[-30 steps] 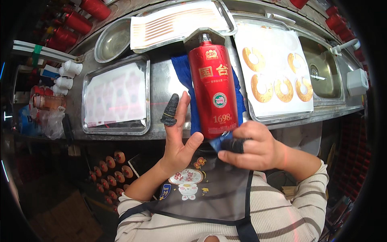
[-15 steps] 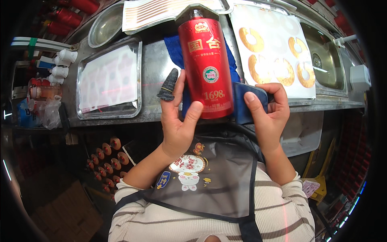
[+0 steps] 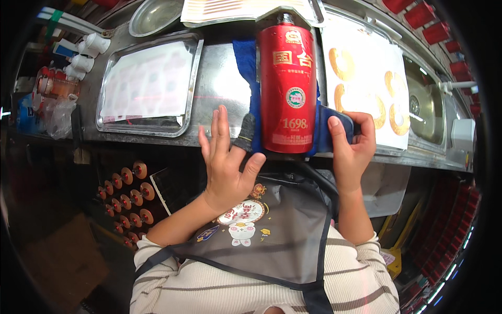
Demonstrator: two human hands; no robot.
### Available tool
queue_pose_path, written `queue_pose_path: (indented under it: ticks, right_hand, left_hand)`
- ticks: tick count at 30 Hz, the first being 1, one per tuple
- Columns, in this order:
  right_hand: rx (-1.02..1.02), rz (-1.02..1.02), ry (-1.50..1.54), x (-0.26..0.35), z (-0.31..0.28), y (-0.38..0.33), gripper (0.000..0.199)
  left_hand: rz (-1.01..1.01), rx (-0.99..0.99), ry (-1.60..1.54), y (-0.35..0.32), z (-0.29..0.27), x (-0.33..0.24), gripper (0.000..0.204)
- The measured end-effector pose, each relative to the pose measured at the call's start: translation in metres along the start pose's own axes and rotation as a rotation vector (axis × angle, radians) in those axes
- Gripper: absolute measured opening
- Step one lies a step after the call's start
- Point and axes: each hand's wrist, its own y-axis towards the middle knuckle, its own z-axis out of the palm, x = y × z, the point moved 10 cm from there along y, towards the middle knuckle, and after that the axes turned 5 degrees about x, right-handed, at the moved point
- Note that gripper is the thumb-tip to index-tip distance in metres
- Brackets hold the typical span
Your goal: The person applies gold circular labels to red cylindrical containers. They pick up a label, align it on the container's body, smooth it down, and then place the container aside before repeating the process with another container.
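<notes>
While the red bottle (image 3: 287,89) lies on its side on the steel counter (image 3: 219,78), its capped neck points away from the person and its base sits at the counter's near edge. A blue cloth (image 3: 246,57) lies under the bottle and shows along both of its long sides. The left hand (image 3: 227,157) is placed just left of the bottle's base, fingers spread and pointing away from the body, with the thumb angled toward the base; one finger wears a dark grey finger cot (image 3: 244,133) that rests against the cloth beside the bottle. This hand is open and grips nothing. The right hand (image 3: 351,144) is placed just right of the bottle's base, with its thumb and fingers closed on a fold of the blue cloth next to the bottle; whether the fingers also touch the bottle's side cannot be told. The two hands are apart, one on each side of the bottle. Left of the bottle, a rectangular metal tray (image 3: 151,83) holds a pale sheet. Right of the bottle, a white sheet (image 3: 361,78) carries golden ring-shaped labels. Beyond the bottle's neck lies another tray (image 3: 246,10) with a striped sheet, and a round metal dish (image 3: 154,15) sits beyond the left tray. Right of the white sheet, a sink basin (image 3: 429,110) is set into the counter. Small white bottles (image 3: 86,52) stand at the far left of the tray.
</notes>
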Motion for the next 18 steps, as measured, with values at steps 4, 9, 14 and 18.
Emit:
queue_pose_path:
  ticks: [4, 9, 14, 18]
  right_hand:
    - [0.007, -0.110, 0.222, 0.036, 0.013, 0.024, 0.018]
    - [0.008, -0.293, 0.020, 0.042, 0.038, 0.071, 0.017]
    - [-0.013, -0.209, 0.135, 0.029, 0.022, 0.086, 0.019]
    - [0.006, -0.265, 0.028, 0.046, 0.041, 0.088, 0.019]
  left_hand:
    - [0.151, -0.066, -0.131, 0.027, -0.015, -0.031, 0.057]
    - [0.145, -0.017, -0.055, 0.048, -0.008, -0.021, 0.057]
    - [0.173, -0.136, -0.113, 0.079, -0.029, -0.018, 0.053]
    - [0.156, -0.141, -0.091, 0.107, -0.025, -0.012, 0.051]
